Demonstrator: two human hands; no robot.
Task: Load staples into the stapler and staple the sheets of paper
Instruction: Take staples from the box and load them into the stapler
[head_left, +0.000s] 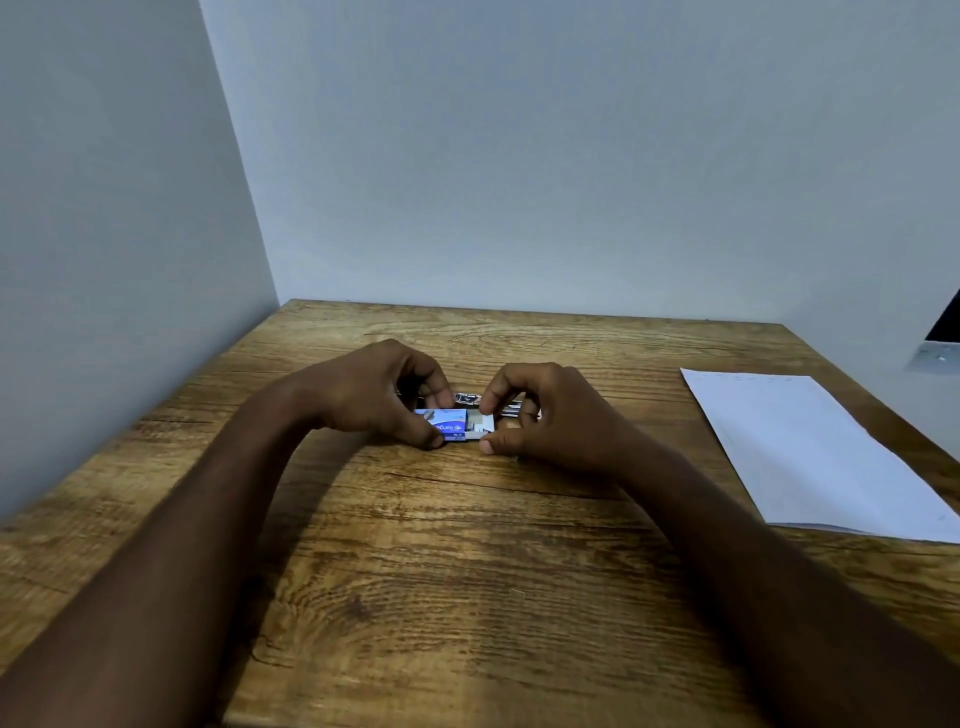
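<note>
A small blue staple box (450, 422) lies near the middle of the wooden table (467, 571). My left hand (374, 392) pinches its blue sleeve between thumb and fingers. My right hand (540, 410) grips the white inner tray (482, 427), which sticks out of the sleeve's right end. The stapler (467, 399) lies just behind the box, mostly hidden by both hands; only a dark and metallic strip shows between the fingers. The white sheets of paper (810, 457) lie flat at the right side of the table.
Grey walls close in the table on the left and at the back. A dark object with a pale edge (943, 343) shows at the far right past the table. Bare wood lies between my forearms and along the front.
</note>
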